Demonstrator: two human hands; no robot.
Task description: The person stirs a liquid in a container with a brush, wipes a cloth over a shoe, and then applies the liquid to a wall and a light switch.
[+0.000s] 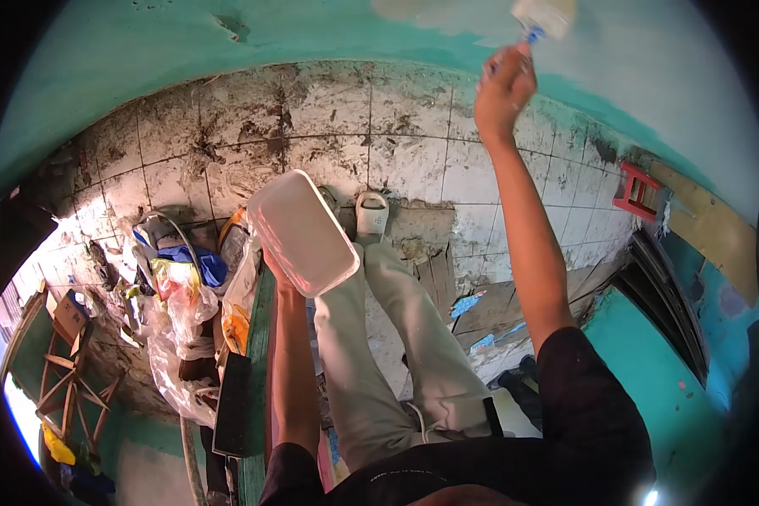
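My right hand (pixel 506 84) is raised at the top right, its fingers wrapped round the handle of a paint brush (pixel 544 18). The brush head is pale and slightly blurred, at the wall (pixel 632 59), where pale paint meets green. Lower and left of centre, a white rectangular tray (pixel 304 232) rests in my left hand (pixel 283 271), which grips it from below; most of those fingers are hidden behind it. The tray looks pale inside.
Dirty tiles (pixel 325 110) cover the floor. Plastic bags (pixel 177 295) and a green wooden edge (pixel 257 371) are at the left. A red stool (pixel 638 191) stands at the right, near a green panel (pixel 641 363). A wooden frame (pixel 72 379) is far left.
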